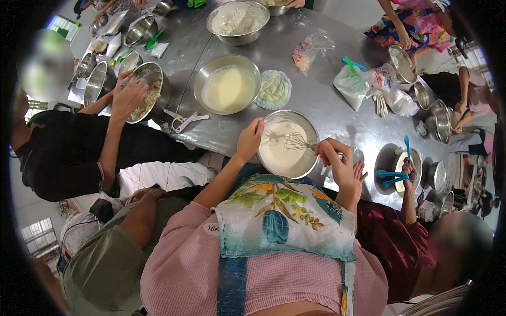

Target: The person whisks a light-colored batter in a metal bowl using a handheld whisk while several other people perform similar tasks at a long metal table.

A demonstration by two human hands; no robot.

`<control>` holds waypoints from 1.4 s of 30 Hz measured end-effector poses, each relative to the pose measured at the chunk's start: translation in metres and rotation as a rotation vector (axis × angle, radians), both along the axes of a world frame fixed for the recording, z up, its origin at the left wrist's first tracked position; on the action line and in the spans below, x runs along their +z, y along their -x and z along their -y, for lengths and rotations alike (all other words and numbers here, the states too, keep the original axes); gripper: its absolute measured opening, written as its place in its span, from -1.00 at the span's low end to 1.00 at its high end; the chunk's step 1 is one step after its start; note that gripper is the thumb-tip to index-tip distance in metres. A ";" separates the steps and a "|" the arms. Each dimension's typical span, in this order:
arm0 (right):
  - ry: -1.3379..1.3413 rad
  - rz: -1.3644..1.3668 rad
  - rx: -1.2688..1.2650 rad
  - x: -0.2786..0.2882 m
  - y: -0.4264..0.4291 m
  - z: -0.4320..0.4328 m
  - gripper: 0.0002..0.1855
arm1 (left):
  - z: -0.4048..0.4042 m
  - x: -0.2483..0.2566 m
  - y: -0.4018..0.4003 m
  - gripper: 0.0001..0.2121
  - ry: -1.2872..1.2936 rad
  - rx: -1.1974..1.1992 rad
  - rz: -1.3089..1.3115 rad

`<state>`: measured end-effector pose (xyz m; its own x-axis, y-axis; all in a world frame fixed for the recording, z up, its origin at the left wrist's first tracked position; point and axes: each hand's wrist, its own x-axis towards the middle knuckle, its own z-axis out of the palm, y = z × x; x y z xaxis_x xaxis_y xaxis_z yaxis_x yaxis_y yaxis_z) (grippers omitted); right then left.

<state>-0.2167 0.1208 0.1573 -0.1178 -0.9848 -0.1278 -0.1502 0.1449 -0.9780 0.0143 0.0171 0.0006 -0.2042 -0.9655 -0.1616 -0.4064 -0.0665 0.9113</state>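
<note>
A round metal bowl [287, 170] of pale, cream-coloured batter stands at the table edge before me. My left hand [250, 139] grips its left rim, thumb on top. My right hand [336, 158] holds a wire whisk [296, 141] by the handle, its wires in the batter near the bowl's middle. Just beyond, to the left, sits a wide metal bowl [199, 89] with a pale yellow mixture. Beside that lies a round, ruffled cloth [274, 90] in pale colours.
White measuring spoons [185, 120] lie left. Plastic bags [350, 85] and white plastic utensils [380, 104] lie right. At left a co-worker's hands [128, 96] work in a dough bowl [164, 94]; at right another person's hand [409, 172] holds blue measuring spoons [391, 173]. A flour bowl [237, 38] stands farther back.
</note>
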 end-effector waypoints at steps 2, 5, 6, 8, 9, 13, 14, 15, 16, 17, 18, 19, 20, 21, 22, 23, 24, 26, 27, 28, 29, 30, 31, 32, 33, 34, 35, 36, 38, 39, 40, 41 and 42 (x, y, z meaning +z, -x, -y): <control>-0.035 0.017 -0.040 -0.005 0.000 -0.002 -0.71 | 0.003 -0.003 0.003 -0.66 0.005 -0.012 -0.023; 0.029 0.020 -0.065 -0.006 -0.008 -0.001 -0.74 | 0.001 -0.008 0.002 -0.62 -0.010 0.003 -0.101; 0.028 0.018 -0.068 -0.008 -0.010 -0.001 -0.74 | 0.000 -0.008 0.003 -0.58 -0.025 0.022 -0.170; 0.066 -0.074 0.008 -0.016 -0.012 -0.001 -0.76 | 0.000 -0.010 0.004 -0.55 -0.087 0.065 -0.224; 0.065 -0.074 0.005 -0.015 -0.012 -0.001 -0.76 | 0.000 -0.008 0.005 -0.51 -0.149 0.110 -0.273; -0.029 0.019 0.047 -0.007 -0.014 0.002 -0.74 | 0.001 -0.004 0.003 -0.47 -0.193 0.107 -0.262; -0.025 0.068 -0.010 -0.006 -0.017 0.003 -0.73 | 0.002 -0.012 0.003 -0.47 -0.188 0.113 -0.272; -0.026 0.068 -0.011 -0.009 -0.022 0.007 -0.73 | 0.003 -0.016 0.003 -0.47 -0.184 0.116 -0.281; 0.003 0.057 -0.081 -0.017 -0.029 0.011 -0.70 | 0.003 -0.016 0.004 -0.47 -0.190 0.109 -0.279; 0.032 0.046 -0.152 -0.025 -0.036 0.014 -0.67 | 0.003 -0.015 0.003 -0.46 -0.169 0.100 -0.268; -0.010 0.156 -0.112 -0.034 -0.041 0.016 -0.68 | 0.005 -0.014 0.003 -0.46 -0.143 0.095 -0.260; -0.010 0.154 -0.117 -0.037 -0.039 0.013 -0.68 | 0.005 -0.015 0.002 -0.46 -0.144 0.090 -0.260; -0.091 0.116 0.042 -0.037 -0.036 0.008 -0.69 | 0.006 -0.017 0.001 -0.46 -0.146 0.065 -0.281; -0.173 0.080 0.210 -0.037 -0.033 0.005 -0.69 | 0.006 -0.021 -0.002 -0.46 -0.146 0.051 -0.300; -0.220 0.035 0.280 -0.033 -0.026 0.002 -0.72 | 0.006 -0.028 -0.004 -0.46 -0.147 0.055 -0.299; -0.221 0.037 0.283 -0.028 -0.017 0.001 -0.72 | 0.006 -0.034 -0.006 -0.46 -0.151 0.063 -0.302; -0.255 0.008 0.274 -0.022 -0.007 0.000 -0.71 | 0.004 -0.040 -0.006 -0.47 -0.162 0.069 -0.306; -0.292 0.043 0.191 -0.023 0.012 -0.004 -0.72 | 0.001 -0.027 -0.001 -0.49 -0.179 0.077 -0.292; -0.297 0.044 0.190 -0.021 0.020 -0.005 -0.72 | 0.000 -0.022 -0.001 -0.51 -0.186 0.094 -0.276; -0.298 0.022 0.163 -0.017 0.028 -0.006 -0.73 | 0.000 -0.024 -0.001 -0.51 -0.192 0.094 -0.275; -0.300 0.000 0.136 -0.015 0.033 -0.007 -0.73 | 0.002 -0.027 -0.002 -0.53 -0.166 0.056 -0.271; -0.300 0.047 0.080 -0.017 0.036 -0.010 -0.75 | 0.004 -0.026 -0.001 -0.54 -0.137 0.014 -0.268; -0.301 0.047 0.078 -0.023 0.038 -0.012 -0.75 | 0.004 -0.026 0.000 -0.54 -0.138 0.012 -0.268; -0.309 0.053 0.127 -0.033 0.041 -0.013 -0.76 | 0.004 -0.025 0.001 -0.54 -0.121 0.020 -0.232; -0.314 0.059 0.175 -0.035 0.041 -0.011 -0.77 | 0.004 -0.025 0.002 -0.55 -0.101 0.028 -0.196; -0.386 0.089 0.291 -0.036 0.039 -0.006 -0.76 | 0.005 -0.027 0.002 -0.55 -0.099 0.026 -0.195; -0.384 0.089 0.290 -0.039 0.029 -0.003 -0.76 | 0.006 -0.031 0.003 -0.54 -0.107 0.038 -0.193; -0.184 0.117 0.347 -0.043 0.012 0.001 -0.75 | 0.007 -0.033 0.004 -0.53 -0.116 0.045 -0.192; 0.013 0.093 0.381 -0.050 0.001 0.004 -0.71 | 0.008 -0.025 0.004 -0.52 -0.115 0.021 -0.129; 0.013 0.094 0.383 -0.051 0.002 0.004 -0.71 | 0.008 -0.020 0.003 -0.52 -0.115 0.007 -0.069; 0.046 -0.032 0.248 -0.050 0.003 0.004 -0.74 | 0.007 -0.016 0.003 -0.52 -0.116 0.008 -0.068; 0.080 -0.158 0.112 -0.050 0.004 0.004 -0.77 | 0.006 -0.012 0.005 -0.51 -0.111 0.003 -0.102; 0.034 -0.244 0.085 -0.035 0.007 0.005 -0.76 | 0.004 -0.010 0.003 -0.50 -0.105 0.009 -0.134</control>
